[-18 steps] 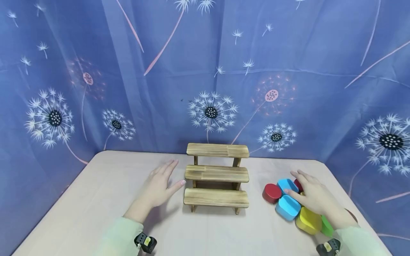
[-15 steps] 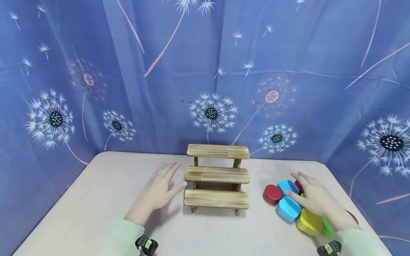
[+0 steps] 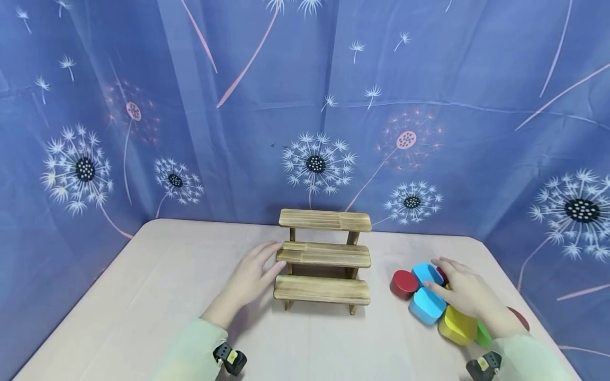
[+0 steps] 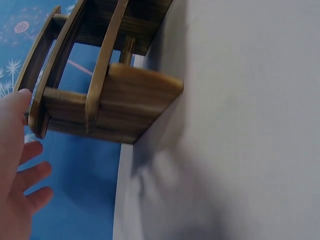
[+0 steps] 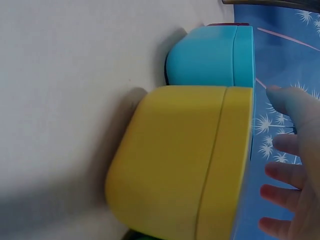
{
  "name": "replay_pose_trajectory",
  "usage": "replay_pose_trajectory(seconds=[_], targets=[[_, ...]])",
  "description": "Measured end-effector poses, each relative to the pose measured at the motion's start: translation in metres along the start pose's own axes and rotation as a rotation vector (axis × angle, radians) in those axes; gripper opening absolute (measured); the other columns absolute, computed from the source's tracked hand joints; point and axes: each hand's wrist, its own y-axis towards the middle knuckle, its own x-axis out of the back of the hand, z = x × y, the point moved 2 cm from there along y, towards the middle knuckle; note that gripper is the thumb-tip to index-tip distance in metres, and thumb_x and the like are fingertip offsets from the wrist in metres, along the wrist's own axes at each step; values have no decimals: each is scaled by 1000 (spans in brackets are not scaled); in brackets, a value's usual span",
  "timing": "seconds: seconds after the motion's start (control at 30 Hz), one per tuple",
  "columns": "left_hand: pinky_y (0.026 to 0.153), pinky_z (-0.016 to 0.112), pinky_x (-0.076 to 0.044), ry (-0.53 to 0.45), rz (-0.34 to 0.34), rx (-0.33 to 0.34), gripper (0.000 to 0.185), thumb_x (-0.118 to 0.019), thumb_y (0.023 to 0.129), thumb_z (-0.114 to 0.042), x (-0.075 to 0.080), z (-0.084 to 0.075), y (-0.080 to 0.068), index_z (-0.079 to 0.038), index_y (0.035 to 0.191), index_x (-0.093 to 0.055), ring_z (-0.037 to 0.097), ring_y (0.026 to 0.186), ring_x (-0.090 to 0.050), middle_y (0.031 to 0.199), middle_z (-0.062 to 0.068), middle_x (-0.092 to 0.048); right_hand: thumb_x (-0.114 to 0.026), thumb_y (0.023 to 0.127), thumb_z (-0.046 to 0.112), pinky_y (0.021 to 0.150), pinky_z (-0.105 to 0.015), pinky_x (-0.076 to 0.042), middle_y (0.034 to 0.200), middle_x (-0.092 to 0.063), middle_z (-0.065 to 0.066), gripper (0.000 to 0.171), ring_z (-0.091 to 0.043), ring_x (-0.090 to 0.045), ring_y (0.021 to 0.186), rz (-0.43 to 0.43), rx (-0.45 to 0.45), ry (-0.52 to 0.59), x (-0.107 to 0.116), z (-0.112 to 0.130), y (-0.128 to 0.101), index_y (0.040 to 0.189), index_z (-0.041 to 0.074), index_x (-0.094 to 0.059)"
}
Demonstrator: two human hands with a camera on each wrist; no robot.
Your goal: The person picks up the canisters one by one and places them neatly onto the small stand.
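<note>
While all three steps of the rack [image 3: 324, 259] lie bare, seems barely begun: nothing set on it, every box down on the table [image 3: 143, 307]. Stands upright at mid table, nearer the far edge than the near one. Long axis runs side to side, along the far edge; steps face the near edge and climb toward the far one.

Left hand [image 3: 250, 278] meets the rack from the left, fingers straight and a little apart, tips at the left end of the middle step, thumb by the lowest. Touching or just short, cannot tell; grips nothing.

Right hand [image 3: 464, 293] lies flat and spread over the boxes clustered toward the right edge, well apart from the rack, fingers relaxed, clamped on none.

Under and beside it: yellow box [image 3: 455, 325] toward the near edge, two blue boxes [image 3: 425, 307] touching each other, red box [image 3: 404, 283] at the cluster's left, green box [image 3: 483, 336] mostly hidden.
</note>
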Motion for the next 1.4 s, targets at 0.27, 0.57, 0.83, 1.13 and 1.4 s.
replay_pose_trajectory(seconds=[0.27,0.57,0.83,1.13,1.4], targets=[[105,48,-39,-107,-40,63,38,-60,93,-28,-7,-6,4,-9,125,-61,31,125,-50,135,11,-53,-67,84,45,93,-65,-39,129,-51,-31,68,-51,-46,116,7,-9,-5,-3,-3,0,129,-4,-52],[106,46,-38,-224,-84,132,33,-59,94,-26,-16,-2,4,-8,121,-63,29,126,-49,134,9,-55,-66,86,41,93,-63,-41,127,-52,-31,64,-50,-48,115,6,-14,14,-3,-7,1,127,-5,-52],[85,48,-49,-344,-145,156,34,-61,92,-19,-23,1,3,-5,123,-61,26,103,-60,133,10,-54,-68,84,34,92,-60,-43,122,-58,-28,58,-46,-53,111,-9,-2,31,-2,-7,3,125,-5,-55],[83,29,-46,-502,-95,274,40,-59,93,-17,-28,-1,3,-7,132,-54,24,106,-54,139,9,-47,-66,86,33,91,-58,-45,123,-58,-28,58,-46,-53,112,29,4,64,-2,-3,8,126,-6,-53],[82,24,-44,-595,-89,334,44,-60,93,-15,-33,2,2,-5,135,-51,25,107,-52,142,8,-44,-65,86,35,92,-58,-45,125,-57,-28,60,-46,-53,114,75,-23,100,-7,-2,11,128,-7,-52]])
